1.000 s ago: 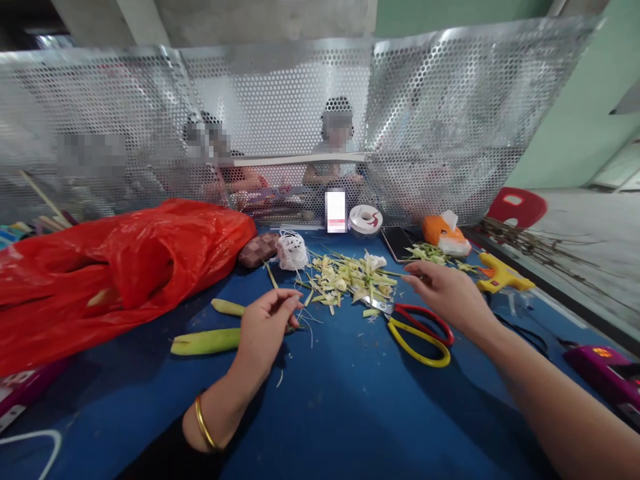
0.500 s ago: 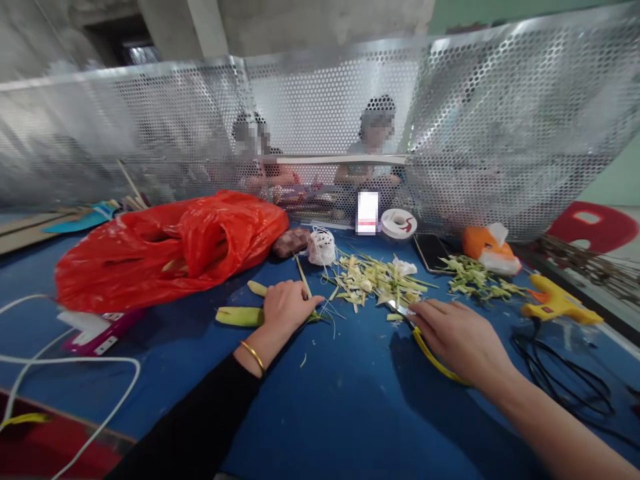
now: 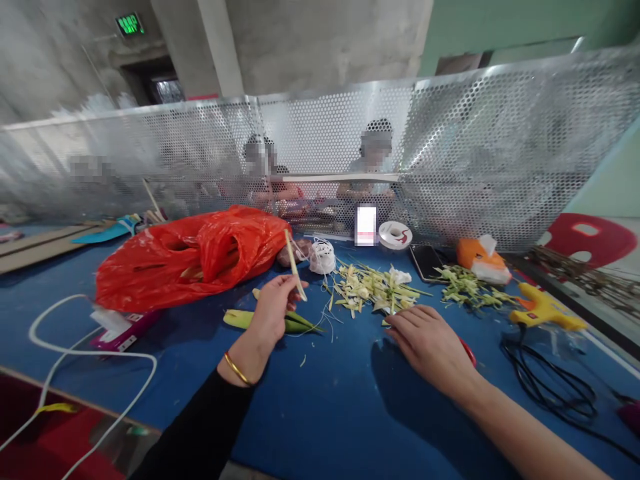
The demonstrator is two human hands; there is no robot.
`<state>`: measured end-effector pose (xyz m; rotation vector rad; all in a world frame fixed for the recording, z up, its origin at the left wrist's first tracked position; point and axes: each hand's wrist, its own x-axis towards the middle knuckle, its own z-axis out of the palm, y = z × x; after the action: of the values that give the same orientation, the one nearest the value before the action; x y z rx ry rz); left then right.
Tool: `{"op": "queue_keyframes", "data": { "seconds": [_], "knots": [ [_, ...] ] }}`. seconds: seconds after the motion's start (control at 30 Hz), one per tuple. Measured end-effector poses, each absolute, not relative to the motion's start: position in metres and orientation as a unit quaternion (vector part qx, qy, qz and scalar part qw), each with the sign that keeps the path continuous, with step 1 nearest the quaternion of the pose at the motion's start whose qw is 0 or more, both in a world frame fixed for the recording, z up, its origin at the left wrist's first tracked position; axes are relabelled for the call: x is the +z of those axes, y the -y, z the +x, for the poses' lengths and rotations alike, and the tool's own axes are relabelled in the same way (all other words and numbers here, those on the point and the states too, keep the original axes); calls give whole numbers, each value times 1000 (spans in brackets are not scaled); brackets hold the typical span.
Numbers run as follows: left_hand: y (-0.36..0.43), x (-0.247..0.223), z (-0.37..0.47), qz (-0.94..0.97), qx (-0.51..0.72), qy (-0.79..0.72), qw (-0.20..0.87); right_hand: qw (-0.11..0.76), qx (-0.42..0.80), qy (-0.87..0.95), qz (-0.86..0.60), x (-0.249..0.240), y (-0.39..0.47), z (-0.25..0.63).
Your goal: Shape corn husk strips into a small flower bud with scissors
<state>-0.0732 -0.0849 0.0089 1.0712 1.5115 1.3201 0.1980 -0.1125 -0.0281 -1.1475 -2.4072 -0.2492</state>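
Left hand (image 3: 273,310) pinched shut on a thin leaf strip (image 3: 295,264), tilted up off the bench (image 3: 325,413) mid-width, clear of scraps (image 3: 373,287). Right hand (image 3: 425,340) flat over scissors (image 3: 467,351); grip there unclear.

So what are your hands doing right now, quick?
Left hand: pinched shut on a thin pale strip, lifted off the table.
Right hand: flat and open over the scissors, not gripping.
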Motion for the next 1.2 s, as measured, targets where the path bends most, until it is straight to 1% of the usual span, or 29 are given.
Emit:
{"op": "queue_keyframes", "data": {
  "seconds": [0.1, 0.17, 0.23, 0.3, 0.33, 0.4, 0.5, 0.57, 0.73, 0.8, 0.93, 1.0, 1.1, 1.2],
  "knots": [
    [108, 15, -35, 434, 497, -537, 525, 311, 35, 845, -434, -24, 115, 195],
    [121, 14, -9, 443, 464, -494, 586, 375, 181, 788, -454, -21, 116, 193],
    [129, 10, 13, 439, 411, -428, 675, 431, 353, 691, -461, -19, 116, 192],
    [133, 2, 25, 456, 362, -413, 701, 466, 498, 583, -441, -19, 116, 192],
    [134, -2, 28, 462, 343, -412, 706, 476, 547, 541, -427, -19, 115, 192],
    [135, -12, 30, 466, 302, -413, 722, 480, 602, 486, -414, -20, 113, 193],
    [136, -23, 28, 471, 227, -404, 751, 471, 615, 464, -430, -23, 110, 193],
    [136, -27, 27, 479, 209, -401, 752, 463, 607, 471, -442, -25, 109, 192],
    [132, -29, 29, 473, 274, -432, 718, 427, 604, 491, -460, -26, 113, 187],
    [131, -28, 30, 473, 295, -447, 700, 441, 599, 486, -459, -24, 112, 188],
    [131, -27, 30, 482, 280, -455, 694, 528, 559, 444, -460, -22, 102, 200],
    [131, -28, 29, 486, 269, -452, 698, 556, 536, 430, -468, -21, 96, 209],
    [129, -30, 28, 484, 260, -451, 704, 565, 508, 438, -480, -20, 90, 220],
    [128, -31, 28, 469, 263, -453, 711, 542, 485, 469, -501, -21, 89, 222]
  ]
}}
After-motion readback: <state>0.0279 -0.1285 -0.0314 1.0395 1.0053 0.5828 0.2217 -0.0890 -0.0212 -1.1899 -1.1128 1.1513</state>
